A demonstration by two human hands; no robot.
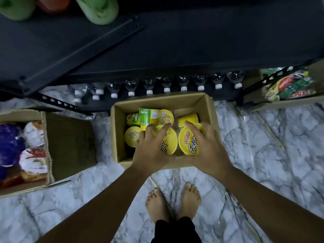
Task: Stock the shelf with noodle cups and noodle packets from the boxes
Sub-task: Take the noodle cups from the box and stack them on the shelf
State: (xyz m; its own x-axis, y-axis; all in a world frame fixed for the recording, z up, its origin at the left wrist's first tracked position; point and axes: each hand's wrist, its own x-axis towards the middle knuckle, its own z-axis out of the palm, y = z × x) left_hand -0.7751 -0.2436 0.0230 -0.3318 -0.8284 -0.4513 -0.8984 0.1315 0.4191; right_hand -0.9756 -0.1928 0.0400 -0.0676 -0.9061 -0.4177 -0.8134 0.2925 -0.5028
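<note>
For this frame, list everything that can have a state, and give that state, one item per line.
Centre box: open, partly filled with noodle cups.
Left hand: grip on a yellow cup.
Right hand: grip on a second yellow cup.
Rear cup: lying on its side.
Left box: open, holding noodle packets.
Bottles: capped, in a row behind the centre box.
</note>
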